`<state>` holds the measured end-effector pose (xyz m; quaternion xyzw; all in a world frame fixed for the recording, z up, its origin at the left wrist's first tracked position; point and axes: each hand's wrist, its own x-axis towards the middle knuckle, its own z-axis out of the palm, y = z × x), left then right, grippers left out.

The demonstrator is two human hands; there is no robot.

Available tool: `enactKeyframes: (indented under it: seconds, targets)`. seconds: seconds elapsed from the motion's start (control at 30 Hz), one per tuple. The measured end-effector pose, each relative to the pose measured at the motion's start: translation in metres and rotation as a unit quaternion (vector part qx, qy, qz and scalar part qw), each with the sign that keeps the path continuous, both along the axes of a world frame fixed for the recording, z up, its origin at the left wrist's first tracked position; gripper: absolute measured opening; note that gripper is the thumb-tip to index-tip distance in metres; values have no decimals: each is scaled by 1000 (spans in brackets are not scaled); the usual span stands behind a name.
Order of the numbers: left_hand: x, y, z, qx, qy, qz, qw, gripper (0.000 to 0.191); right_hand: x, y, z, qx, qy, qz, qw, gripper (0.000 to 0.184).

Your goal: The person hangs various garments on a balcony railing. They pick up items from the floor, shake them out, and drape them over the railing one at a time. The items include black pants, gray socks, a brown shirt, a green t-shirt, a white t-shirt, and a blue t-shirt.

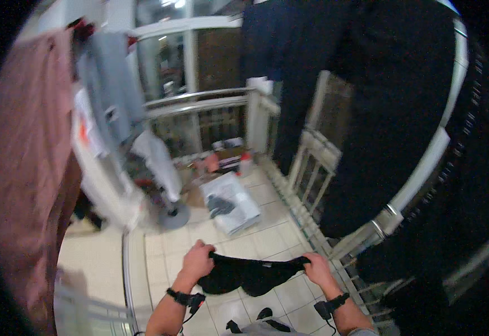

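A black piece of cloth clothing (252,275), which looks like underwear with a small tag at its top edge, is stretched sideways in front of me. My left hand (200,258) grips its left end. Its right end is pinched between the fingers of my right hand (318,266). The garment hangs down in two rounded lobes above the tiled floor. Each wrist wears a black strap with a small device and a cable.
Pinkish-brown cloth (30,168) and grey-blue garments (110,84) hang at the left. Large dark garments (379,117) hang at the right, near a metal railing (202,103). A white package (231,203) and a round grey fan-like base (174,216) stand on the floor.
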<state>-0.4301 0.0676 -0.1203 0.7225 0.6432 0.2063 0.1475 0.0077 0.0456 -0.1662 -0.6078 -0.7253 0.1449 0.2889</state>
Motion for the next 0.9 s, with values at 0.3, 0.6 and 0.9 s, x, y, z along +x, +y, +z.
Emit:
enactKeyframes:
  seconds: [0.3, 0.6, 0.9]
  targets:
    - [4, 79, 40, -46, 160, -179, 970, 39, -12, -52, 50, -287, 379, -86, 876, 35]
    - [78, 158, 71, -299, -194, -483, 800, 27, -65, -193, 139, -271, 106, -77, 954, 61]
    - [205, 25, 222, 91, -80, -754, 646, 52, -84, -373, 273, -53, -208, -446, 869, 45]
